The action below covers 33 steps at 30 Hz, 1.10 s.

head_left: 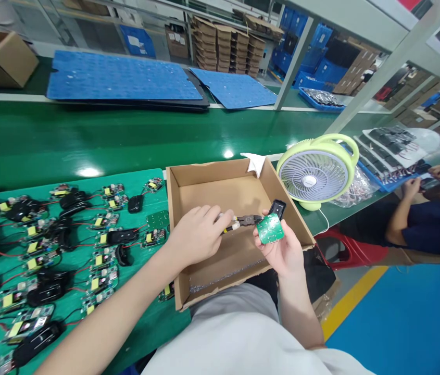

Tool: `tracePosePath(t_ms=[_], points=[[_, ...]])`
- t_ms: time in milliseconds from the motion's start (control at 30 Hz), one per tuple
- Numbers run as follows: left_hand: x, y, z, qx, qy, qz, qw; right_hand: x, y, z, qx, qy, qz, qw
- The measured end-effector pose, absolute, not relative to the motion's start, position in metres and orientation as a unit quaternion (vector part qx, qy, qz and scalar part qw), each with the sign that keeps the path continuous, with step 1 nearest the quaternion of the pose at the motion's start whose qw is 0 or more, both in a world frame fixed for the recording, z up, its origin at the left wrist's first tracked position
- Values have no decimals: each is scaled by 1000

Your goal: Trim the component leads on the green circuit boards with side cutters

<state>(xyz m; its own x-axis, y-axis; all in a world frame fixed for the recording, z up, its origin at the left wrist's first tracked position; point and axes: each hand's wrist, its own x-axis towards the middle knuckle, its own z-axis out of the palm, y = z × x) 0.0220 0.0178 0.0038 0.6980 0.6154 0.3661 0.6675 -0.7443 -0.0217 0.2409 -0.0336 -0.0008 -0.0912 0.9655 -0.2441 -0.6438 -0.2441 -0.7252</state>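
Note:
My left hand point(198, 232) is closed around the handles of cutting pliers point(248, 220), whose jaws point right, at the near edge of a green circuit board point(270, 229). My right hand point(282, 247) grips that board by its edges, solder side up. Just behind the board a black plastic housing point(277, 209) shows, partly hidden by it. Whether the jaws are closed on anything is too small to tell. Both hands are above an open cardboard box point(220, 192), with small bits of clippings point(227, 276) along its near inner side.
On the left, several circuit boards wired to black housings point(122, 237) lie on a green mat point(87, 182). A light green fan point(317, 172) stands right of the box. Blue sheets point(126, 78) rest on the shelf behind. A co-worker's arm point(399, 213) is at far right.

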Motion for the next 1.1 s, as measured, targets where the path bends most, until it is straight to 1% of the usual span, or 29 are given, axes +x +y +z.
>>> tracePosePath(t_ms=[167,500,800,1100], points=[[22,17,5,-918,-353,-173,54,241,-32,-2,-372,-224,698,569],[23,20,2,-898,-379,-211,66,240,-34,-3,-361,-238,697,572],[24,17,3,-908,-359,-203,71,240,-35,-4,-351,-257,715,547],[24,18,3,-910,-359,-195,77,240,-36,-4,-370,-286,703,536]])
